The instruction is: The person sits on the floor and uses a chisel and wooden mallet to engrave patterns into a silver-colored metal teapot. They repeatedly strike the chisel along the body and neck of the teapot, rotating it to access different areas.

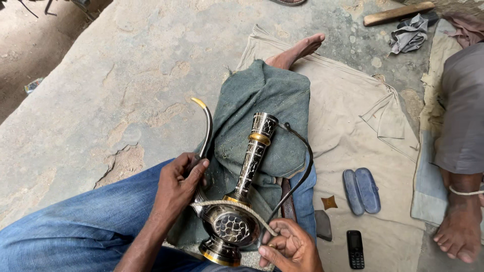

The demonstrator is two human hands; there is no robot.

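Observation:
A dark engraved metal jug with brass bands, a long neck and a curved spout lies on a green cloth over my leg. My left hand grips the base of the curved spout. My right hand holds the thin curved handle near the jug's body, with a light cord running across the round belly between both hands.
A beige cloth covers the concrete floor. On it lie a blue case, a black phone, a dark stone and a small brass piece. Another person's foot is at right. A wooden stick lies beyond.

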